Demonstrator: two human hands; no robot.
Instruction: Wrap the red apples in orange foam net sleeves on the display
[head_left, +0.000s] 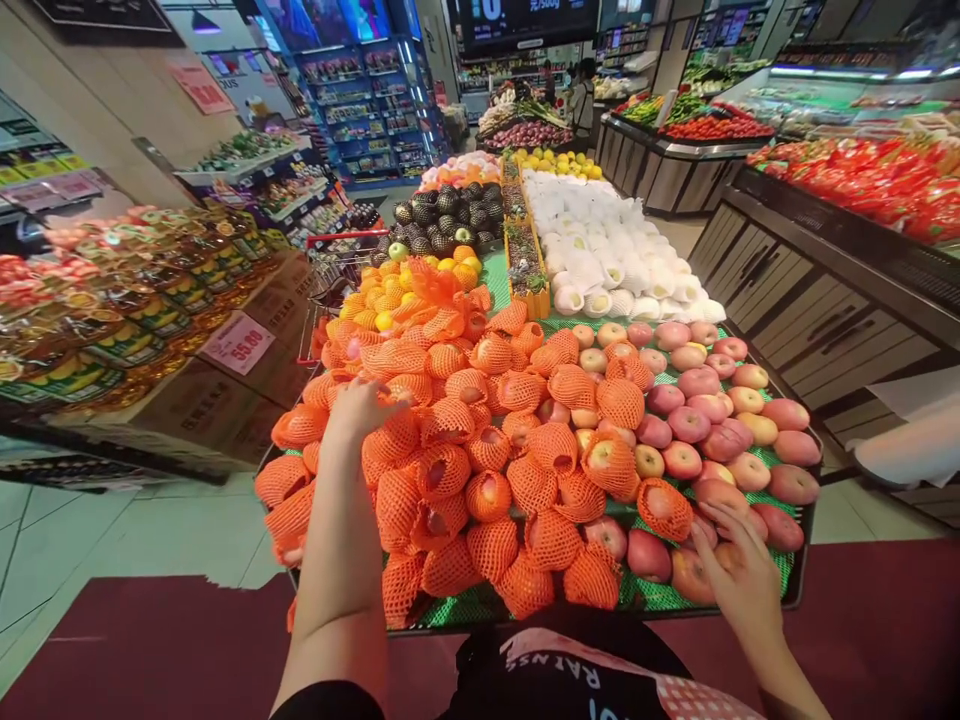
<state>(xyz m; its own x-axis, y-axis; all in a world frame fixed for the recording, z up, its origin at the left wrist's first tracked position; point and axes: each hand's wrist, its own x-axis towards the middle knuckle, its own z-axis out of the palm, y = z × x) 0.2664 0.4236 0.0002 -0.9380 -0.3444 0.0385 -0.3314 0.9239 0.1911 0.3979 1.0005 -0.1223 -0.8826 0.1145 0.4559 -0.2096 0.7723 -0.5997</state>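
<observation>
My left hand point(364, 408) reaches over the left part of a heap of apples in orange foam nets point(525, 485). Its fingers point right and touch the netted fruit; nothing shows in its grasp. At the front right, my right hand point(739, 550) lies over bare red apples point(690, 424) with its fingers apart, partly covering the fruit beneath. Just left of those fingers sits one netted apple point(664, 509). Green mesh matting point(461, 608) shows under the fruit along the stand's front edge.
White-netted fruit point(615, 240), oranges point(375, 295) and black-netted fruit point(450, 212) fill the stand farther back. A wooden planter point(529, 290) divides them. Oil bottles point(142, 300) on cartons stand left, beside a shopping cart point(319, 290). Another person's arm point(911, 450) enters at right.
</observation>
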